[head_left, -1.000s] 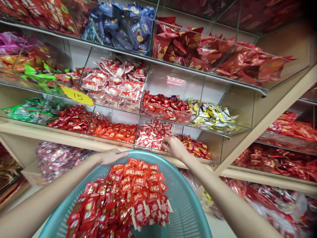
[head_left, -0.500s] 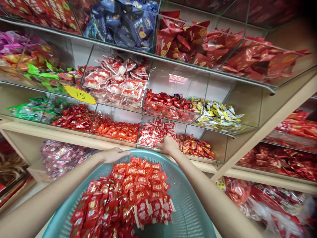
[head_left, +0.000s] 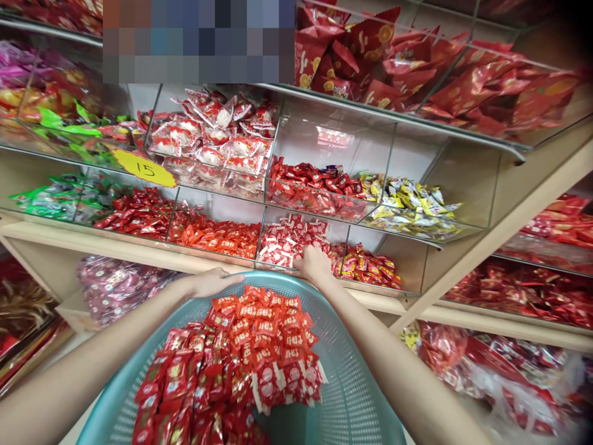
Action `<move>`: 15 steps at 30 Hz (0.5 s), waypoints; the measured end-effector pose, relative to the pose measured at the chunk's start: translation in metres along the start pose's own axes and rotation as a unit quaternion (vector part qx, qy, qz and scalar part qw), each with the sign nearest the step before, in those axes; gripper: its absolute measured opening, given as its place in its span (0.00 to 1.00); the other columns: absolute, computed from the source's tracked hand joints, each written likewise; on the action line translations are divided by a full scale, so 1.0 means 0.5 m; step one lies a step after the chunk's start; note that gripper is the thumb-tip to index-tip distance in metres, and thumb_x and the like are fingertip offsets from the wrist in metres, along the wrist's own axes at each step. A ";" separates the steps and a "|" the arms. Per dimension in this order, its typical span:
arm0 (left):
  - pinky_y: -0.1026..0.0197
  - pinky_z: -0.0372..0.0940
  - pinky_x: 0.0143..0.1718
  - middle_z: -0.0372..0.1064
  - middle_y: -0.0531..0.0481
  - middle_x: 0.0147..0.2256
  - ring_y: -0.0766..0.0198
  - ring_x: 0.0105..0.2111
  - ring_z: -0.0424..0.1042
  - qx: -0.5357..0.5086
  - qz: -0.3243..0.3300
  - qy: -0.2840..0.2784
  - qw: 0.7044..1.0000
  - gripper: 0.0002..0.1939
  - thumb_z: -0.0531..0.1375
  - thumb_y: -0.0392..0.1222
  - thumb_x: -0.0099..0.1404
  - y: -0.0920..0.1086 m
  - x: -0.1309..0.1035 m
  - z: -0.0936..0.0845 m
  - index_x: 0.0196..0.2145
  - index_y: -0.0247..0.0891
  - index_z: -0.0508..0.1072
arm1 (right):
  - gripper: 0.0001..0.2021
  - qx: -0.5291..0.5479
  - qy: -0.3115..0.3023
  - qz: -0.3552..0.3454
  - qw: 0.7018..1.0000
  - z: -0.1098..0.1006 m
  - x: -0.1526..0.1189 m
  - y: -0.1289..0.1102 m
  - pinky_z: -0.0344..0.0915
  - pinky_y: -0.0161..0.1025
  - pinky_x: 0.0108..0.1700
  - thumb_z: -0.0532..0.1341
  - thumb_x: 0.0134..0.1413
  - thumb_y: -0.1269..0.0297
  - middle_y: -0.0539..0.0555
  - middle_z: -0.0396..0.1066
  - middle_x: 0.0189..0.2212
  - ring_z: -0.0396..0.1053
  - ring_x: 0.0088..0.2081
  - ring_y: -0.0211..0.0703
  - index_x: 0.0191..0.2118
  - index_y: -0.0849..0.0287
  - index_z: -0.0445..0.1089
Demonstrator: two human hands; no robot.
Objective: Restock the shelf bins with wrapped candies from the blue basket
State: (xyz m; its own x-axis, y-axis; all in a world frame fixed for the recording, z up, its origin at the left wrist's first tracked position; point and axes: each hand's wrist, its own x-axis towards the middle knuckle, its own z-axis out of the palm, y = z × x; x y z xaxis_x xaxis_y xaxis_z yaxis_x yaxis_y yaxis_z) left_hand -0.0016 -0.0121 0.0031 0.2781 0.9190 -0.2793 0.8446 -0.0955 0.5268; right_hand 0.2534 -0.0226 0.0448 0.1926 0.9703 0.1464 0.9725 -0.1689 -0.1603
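Observation:
A teal perforated basket (head_left: 356,371) holds rows of wrapped candies (head_left: 266,327), red and orange-red, with several red-and-white ones near the middle. My left hand (head_left: 210,283) grips the basket's far rim, its thumb along the top edge. Beyond that rim, my right hand (head_left: 314,262) is at the front of a low bin of red-and-white candies (head_left: 290,238). Its fingers are curled at the edge of these candies; what they hold, if anything, is too small to tell.
Clear-walled shelf bins hold red, white, yellow and green packets. A yellow "15" tag (head_left: 144,168) hangs on the left. A wooden shelf edge (head_left: 106,244) runs behind the basket; bagged goods (head_left: 123,287) lie below it.
The view has shifted slightly, and the shelves appear a little larger. My right hand remains at the red-and-white candies with its fingers curled. My left hand still holds the rim.

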 end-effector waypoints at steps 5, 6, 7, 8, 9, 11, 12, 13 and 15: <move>0.55 0.60 0.49 0.69 0.37 0.51 0.48 0.47 0.68 0.005 0.002 -0.003 1.000 0.45 0.47 0.74 0.49 0.002 -0.001 -0.001 0.44 0.31 0.74 | 0.09 0.065 0.060 -0.041 0.995 -0.017 -0.020 0.022 0.59 0.37 0.36 0.56 0.53 0.60 0.57 0.72 0.34 0.69 0.38 0.46 0.35 0.59 0.69; 0.55 0.61 0.49 0.70 0.38 0.50 0.48 0.47 0.69 0.002 0.006 -0.007 1.000 0.44 0.47 0.74 0.50 0.002 -0.002 -0.001 0.44 0.31 0.74 | 0.08 0.097 0.080 -0.063 0.990 -0.024 -0.028 0.029 0.58 0.36 0.35 0.57 0.53 0.60 0.55 0.72 0.32 0.68 0.36 0.44 0.33 0.59 0.68; 0.55 0.61 0.48 0.71 0.39 0.49 0.48 0.46 0.69 -0.002 0.012 -0.014 1.000 0.43 0.47 0.74 0.50 0.003 -0.002 -0.002 0.42 0.32 0.75 | 0.07 0.134 0.094 -0.090 0.982 -0.031 -0.038 0.038 0.57 0.35 0.34 0.58 0.52 0.61 0.53 0.71 0.29 0.67 0.33 0.42 0.32 0.58 0.67; 0.55 0.62 0.47 0.73 0.40 0.47 0.49 0.45 0.70 -0.007 0.018 -0.021 1.000 0.42 0.47 0.74 0.51 0.004 -0.003 -0.002 0.41 0.33 0.76 | 0.07 0.172 0.100 -0.121 0.972 -0.038 -0.052 0.048 0.57 0.34 0.33 0.58 0.52 0.61 0.51 0.70 0.27 0.66 0.31 0.40 0.31 0.58 0.66; 0.56 0.62 0.46 0.74 0.42 0.45 0.49 0.44 0.71 -0.011 0.024 -0.027 0.999 0.41 0.47 0.73 0.51 0.004 -0.003 -0.002 0.40 0.34 0.76 | 0.07 0.211 0.095 -0.153 0.961 -0.044 -0.067 0.058 0.56 0.34 0.32 0.58 0.52 0.61 0.49 0.68 0.26 0.64 0.29 0.38 0.30 0.58 0.65; 0.57 0.63 0.45 0.75 0.44 0.42 0.50 0.42 0.71 -0.014 0.030 -0.028 0.999 0.40 0.47 0.73 0.51 0.006 -0.004 -0.003 0.40 0.36 0.77 | 0.07 0.272 0.048 -0.207 0.938 -0.050 -0.104 0.082 0.55 0.33 0.30 0.57 0.53 0.60 0.48 0.67 0.24 0.62 0.26 0.36 0.30 0.59 0.64; 0.57 0.63 0.45 0.75 0.45 0.42 0.50 0.42 0.71 -0.013 0.031 -0.022 0.999 0.39 0.47 0.73 0.51 0.007 -0.005 -0.003 0.40 0.36 0.77 | 0.08 0.286 0.008 -0.227 0.931 -0.050 -0.124 0.094 0.54 0.32 0.29 0.57 0.54 0.60 0.48 0.66 0.24 0.61 0.26 0.36 0.30 0.59 0.65; 0.58 0.63 0.46 0.75 0.45 0.43 0.51 0.42 0.71 -0.014 0.030 -0.016 0.999 0.39 0.48 0.73 0.51 0.008 -0.005 -0.003 0.40 0.36 0.77 | 0.09 0.288 -0.037 -0.239 0.927 -0.047 -0.144 0.106 0.54 0.32 0.28 0.57 0.54 0.59 0.48 0.66 0.24 0.60 0.26 0.36 0.30 0.60 0.65; 0.58 0.62 0.46 0.75 0.45 0.43 0.51 0.42 0.71 -0.018 0.036 -0.014 0.999 0.39 0.48 0.72 0.51 0.008 -0.006 -0.002 0.40 0.37 0.77 | 0.09 0.258 -0.122 -0.249 0.925 -0.038 -0.183 0.127 0.53 0.32 0.28 0.57 0.54 0.59 0.47 0.66 0.23 0.59 0.26 0.36 0.30 0.59 0.67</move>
State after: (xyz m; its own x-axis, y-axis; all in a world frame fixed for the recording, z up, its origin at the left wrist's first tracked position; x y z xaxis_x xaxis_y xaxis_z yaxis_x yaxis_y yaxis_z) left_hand 0.0005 -0.0146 0.0070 0.3503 0.8991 -0.2625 0.8050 -0.1457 0.5752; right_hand 0.3002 -0.1252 0.0398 -0.3593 0.9262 0.1139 0.7282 0.3546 -0.5865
